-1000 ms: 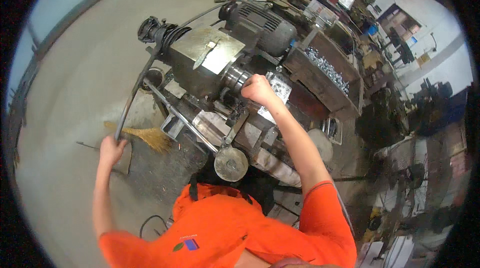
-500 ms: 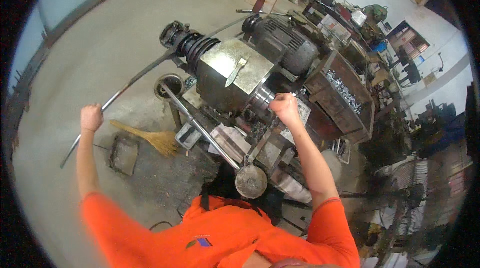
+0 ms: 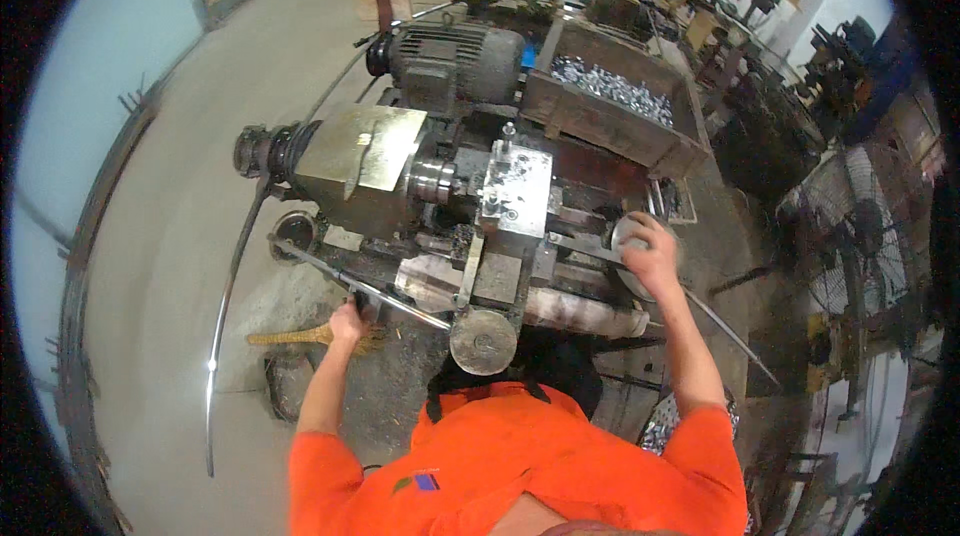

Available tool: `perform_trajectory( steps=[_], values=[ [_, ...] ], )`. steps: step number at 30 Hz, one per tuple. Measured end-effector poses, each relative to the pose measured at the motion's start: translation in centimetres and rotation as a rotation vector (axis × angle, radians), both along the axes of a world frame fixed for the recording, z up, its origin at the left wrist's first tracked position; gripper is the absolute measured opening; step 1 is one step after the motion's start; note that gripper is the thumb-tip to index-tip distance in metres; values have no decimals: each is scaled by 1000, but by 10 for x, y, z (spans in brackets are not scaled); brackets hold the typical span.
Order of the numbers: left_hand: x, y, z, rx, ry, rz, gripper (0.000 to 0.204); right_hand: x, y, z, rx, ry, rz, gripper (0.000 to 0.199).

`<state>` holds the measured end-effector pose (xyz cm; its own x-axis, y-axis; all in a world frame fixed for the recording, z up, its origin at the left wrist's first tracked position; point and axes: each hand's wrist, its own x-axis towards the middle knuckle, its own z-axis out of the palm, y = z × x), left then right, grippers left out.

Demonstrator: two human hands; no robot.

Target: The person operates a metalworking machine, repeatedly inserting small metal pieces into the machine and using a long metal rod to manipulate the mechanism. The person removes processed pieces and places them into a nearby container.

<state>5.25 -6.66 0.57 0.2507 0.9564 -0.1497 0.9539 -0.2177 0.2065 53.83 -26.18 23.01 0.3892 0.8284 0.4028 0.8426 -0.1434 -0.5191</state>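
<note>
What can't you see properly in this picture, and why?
In the head view:
Left hand: blurred, so I can't tell what its grip holds, if anything.
Round wheel: partly covered by the right hand.
Metal pieces in the box: too small to tell their exact shape.
Lower pile of pieces: partly hidden by the right sleeve.

Motor behind headstock, handwheel at right; small parts in crate beside motor
</note>
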Motion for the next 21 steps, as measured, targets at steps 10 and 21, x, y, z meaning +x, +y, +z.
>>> perform_trajectory(
  steps=[10, 21],
  values=[
    [-29, 48, 7, 22, 174, -127, 29, 148, -204, -68, -748, -11, -737, 63],
    [-10, 46, 93, -185, -1198, 588, 50, 86, -314, -150, -779, -126, -860, 25]
  ],
)
